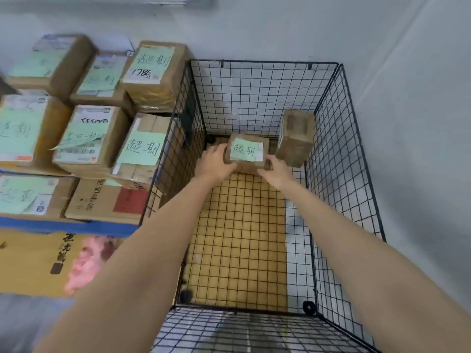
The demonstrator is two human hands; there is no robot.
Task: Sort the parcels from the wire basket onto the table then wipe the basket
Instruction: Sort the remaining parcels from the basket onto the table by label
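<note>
By grey wall: wire basket, cardboard btm, green-labelled parcel inside.

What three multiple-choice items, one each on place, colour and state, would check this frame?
1. Where is the unheld parcel? A on the table; B in the wire basket, at its far right corner; C on the floor outside.
2. What colour is the note on the held parcel? A pink; B red; C pale green.
3. How is the held parcel gripped? A by both hands; B by one hand; C by neither.
Key: 1 B, it stands against the right wire wall; 2 C, the paper with handwriting is green; 3 A, the left hand and right hand curl their fingers on its two sides.
</note>
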